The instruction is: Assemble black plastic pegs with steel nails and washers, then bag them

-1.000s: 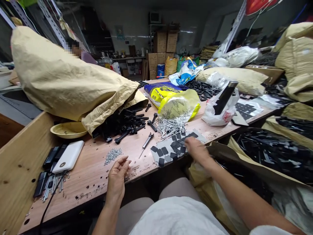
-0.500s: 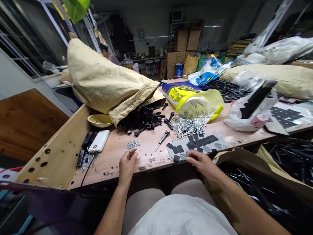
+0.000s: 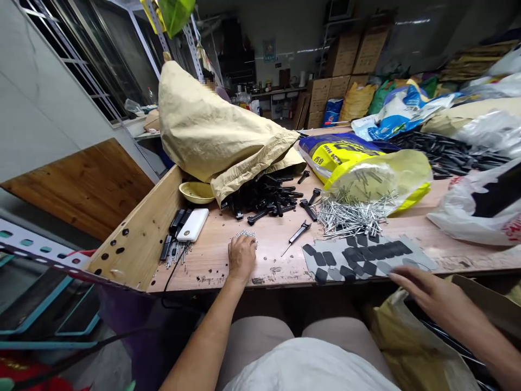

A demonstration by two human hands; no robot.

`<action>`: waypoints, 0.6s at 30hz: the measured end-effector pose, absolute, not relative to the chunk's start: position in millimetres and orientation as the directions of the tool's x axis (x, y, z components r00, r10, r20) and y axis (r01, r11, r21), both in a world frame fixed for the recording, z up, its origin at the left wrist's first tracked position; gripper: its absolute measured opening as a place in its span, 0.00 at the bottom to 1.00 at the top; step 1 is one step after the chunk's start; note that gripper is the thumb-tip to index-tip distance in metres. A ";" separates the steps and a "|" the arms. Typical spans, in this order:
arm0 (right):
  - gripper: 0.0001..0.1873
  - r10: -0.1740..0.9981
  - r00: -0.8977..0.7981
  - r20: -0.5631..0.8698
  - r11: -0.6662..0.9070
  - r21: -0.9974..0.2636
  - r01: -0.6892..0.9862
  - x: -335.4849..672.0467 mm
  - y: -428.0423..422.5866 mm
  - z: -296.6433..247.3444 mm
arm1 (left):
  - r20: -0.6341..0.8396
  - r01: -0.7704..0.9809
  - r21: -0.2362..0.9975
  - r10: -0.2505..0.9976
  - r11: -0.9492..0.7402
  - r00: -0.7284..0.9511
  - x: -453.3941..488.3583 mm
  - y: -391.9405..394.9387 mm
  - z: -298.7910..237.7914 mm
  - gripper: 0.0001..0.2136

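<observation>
My left hand (image 3: 241, 259) is over a small pile of tiny shiny metal parts (image 3: 246, 234), fingers curled down into it; whatever is between the fingertips is hidden. Beside the right end of a grey sheet (image 3: 421, 259) bearing dark rounded pads (image 3: 366, 253), my right hand (image 3: 419, 285) has its fingers stretched out and holds nothing visible. Between the hands lies a black plastic piece (image 3: 300, 232) with a thin metal rod sticking out. Loose metal rods (image 3: 352, 215) spill from a yellow and blue bag (image 3: 345, 157). Black plastic pieces (image 3: 264, 200) heap up behind my left hand.
A large beige sack (image 3: 220, 130) lies over the black heap. At left are a yellow bowl (image 3: 196, 192), a white power bank (image 3: 194, 225) with a cable, and a wooden side board (image 3: 142, 239). A white plastic bag (image 3: 468, 209) sits at right. A person is partly visible behind the sack.
My left hand has moved forward onto the pile of tiny metal parts. My right hand has shifted to the sheet's right end. The camera view has turned left.
</observation>
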State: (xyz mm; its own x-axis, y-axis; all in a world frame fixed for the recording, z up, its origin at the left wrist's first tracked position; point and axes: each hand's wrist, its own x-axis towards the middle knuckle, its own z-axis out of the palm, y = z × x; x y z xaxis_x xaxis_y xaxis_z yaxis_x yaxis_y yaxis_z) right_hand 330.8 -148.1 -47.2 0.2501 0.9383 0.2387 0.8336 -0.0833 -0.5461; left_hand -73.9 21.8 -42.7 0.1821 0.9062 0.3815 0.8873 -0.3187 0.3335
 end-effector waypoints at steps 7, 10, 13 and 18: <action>0.09 0.899 -0.314 0.306 0.407 -0.321 0.855 200.8 -33.7 -24.9 | 0.391 0.837 0.424 0.904 -0.345 0.174 -70.0 25.5 -40.6 0.08; 0.09 0.854 -0.424 0.301 0.490 -0.194 0.850 175.6 0.6 -25.9 | 0.334 0.670 0.682 0.940 -0.293 0.071 -68.8 17.2 -37.4 0.06; 0.03 0.818 -0.501 0.282 0.556 -0.169 0.814 167.3 22.2 -31.1 | 0.104 0.263 0.960 0.994 -0.097 -0.013 -66.8 6.6 -34.0 0.03; 0.08 0.772 -0.525 0.359 0.627 -0.290 0.723 159.1 20.8 -24.6 | -0.229 -0.365 0.897 0.969 0.248 0.096 -60.3 -8.0 -23.5 0.14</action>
